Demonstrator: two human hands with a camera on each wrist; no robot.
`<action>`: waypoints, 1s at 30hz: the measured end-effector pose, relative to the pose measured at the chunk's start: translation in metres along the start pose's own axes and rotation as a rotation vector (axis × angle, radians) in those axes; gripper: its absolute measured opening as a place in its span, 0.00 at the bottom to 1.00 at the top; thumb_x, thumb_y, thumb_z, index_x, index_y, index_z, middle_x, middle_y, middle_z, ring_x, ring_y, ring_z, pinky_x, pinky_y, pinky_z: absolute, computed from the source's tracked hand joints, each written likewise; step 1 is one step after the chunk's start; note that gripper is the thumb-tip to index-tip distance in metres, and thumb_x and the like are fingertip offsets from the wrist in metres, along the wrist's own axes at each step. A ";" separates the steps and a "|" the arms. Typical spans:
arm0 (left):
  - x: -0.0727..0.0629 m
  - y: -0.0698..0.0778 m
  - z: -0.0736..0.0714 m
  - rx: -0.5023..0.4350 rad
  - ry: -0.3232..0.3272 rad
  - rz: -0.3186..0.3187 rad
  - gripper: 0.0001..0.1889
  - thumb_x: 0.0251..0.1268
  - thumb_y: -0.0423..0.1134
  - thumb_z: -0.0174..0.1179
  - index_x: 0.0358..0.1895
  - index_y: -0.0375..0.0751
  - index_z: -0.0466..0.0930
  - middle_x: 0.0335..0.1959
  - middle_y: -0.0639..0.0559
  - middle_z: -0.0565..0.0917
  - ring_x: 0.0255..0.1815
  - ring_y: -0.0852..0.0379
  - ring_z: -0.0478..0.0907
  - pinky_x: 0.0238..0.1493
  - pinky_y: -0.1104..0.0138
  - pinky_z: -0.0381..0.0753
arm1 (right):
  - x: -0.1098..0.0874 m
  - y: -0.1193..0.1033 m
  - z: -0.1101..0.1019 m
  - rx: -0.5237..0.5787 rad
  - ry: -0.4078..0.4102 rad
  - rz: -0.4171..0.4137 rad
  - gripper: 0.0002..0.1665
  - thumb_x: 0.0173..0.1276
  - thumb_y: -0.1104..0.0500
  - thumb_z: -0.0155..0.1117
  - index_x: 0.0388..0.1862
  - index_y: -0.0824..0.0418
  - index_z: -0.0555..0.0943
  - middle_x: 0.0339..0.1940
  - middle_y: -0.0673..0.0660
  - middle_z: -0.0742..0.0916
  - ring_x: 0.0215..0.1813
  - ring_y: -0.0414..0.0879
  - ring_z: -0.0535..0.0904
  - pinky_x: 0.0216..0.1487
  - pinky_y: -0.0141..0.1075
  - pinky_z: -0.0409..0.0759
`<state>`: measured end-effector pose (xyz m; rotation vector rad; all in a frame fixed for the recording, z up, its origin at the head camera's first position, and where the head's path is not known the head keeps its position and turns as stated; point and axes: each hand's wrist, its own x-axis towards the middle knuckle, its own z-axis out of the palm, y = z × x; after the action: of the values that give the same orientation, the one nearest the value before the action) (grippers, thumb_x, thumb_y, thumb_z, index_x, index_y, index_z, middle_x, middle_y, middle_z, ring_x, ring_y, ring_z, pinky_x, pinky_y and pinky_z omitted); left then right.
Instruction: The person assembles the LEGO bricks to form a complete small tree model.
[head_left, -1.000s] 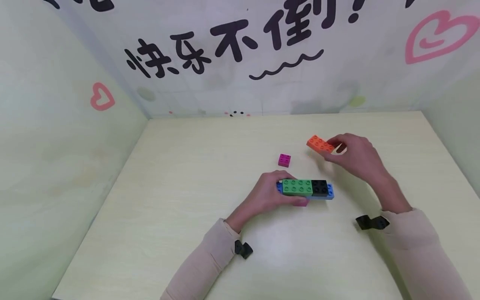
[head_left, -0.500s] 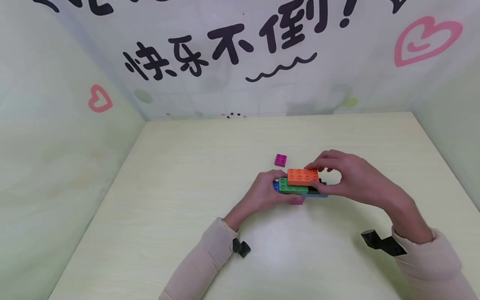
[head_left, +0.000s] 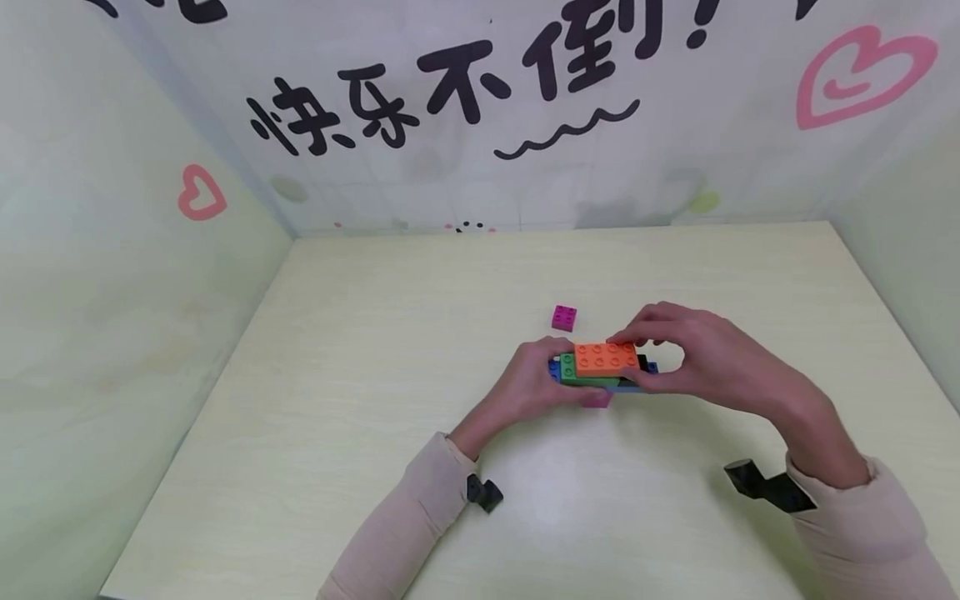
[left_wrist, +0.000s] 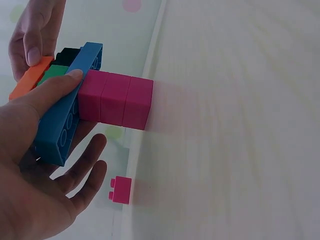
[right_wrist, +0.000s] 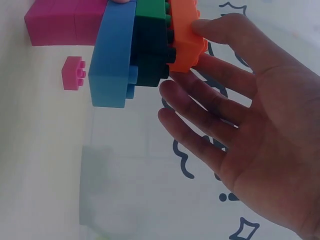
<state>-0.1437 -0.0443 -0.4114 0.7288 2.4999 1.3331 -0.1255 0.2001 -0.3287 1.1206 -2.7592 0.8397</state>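
My left hand (head_left: 528, 383) grips a long blue brick (left_wrist: 52, 132) from the left, thumb on the near side. Beneath the blue brick, a column of pink bricks (left_wrist: 116, 100) stands on the table. A green brick (head_left: 567, 367) and a black brick (left_wrist: 66, 56) sit side by side on the blue one. With thumb and fingertips my right hand (head_left: 712, 358) pinches an orange brick (head_left: 606, 359) right over the green and black bricks. Green and black studs show along its underside in the right wrist view (right_wrist: 169, 37). The other right fingers extend loosely.
A loose small pink brick (head_left: 564, 317) lies on the pale table (head_left: 360, 358) just behind the stack. Printed wall panels (head_left: 450, 183) with black characters and pink hearts close off the back and both sides.
My right hand has carried the orange brick left and toward me, from beside the stack to over the green and black bricks, then slightly lower. The left hand keeps its grip on the blue brick.
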 end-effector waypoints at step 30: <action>-0.004 0.023 -0.029 -0.052 0.055 0.244 0.16 0.62 0.45 0.69 0.51 0.49 0.82 0.48 0.64 0.81 0.53 0.59 0.73 0.54 0.63 0.75 | -0.004 0.006 -0.005 0.065 -0.053 0.039 0.21 0.55 0.56 0.79 0.49 0.51 0.86 0.41 0.39 0.81 0.41 0.37 0.78 0.37 0.34 0.79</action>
<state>-0.1449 -0.0561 -0.3762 1.0262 2.4701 1.5093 -0.1269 0.2084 -0.3286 1.1185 -2.8247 0.9241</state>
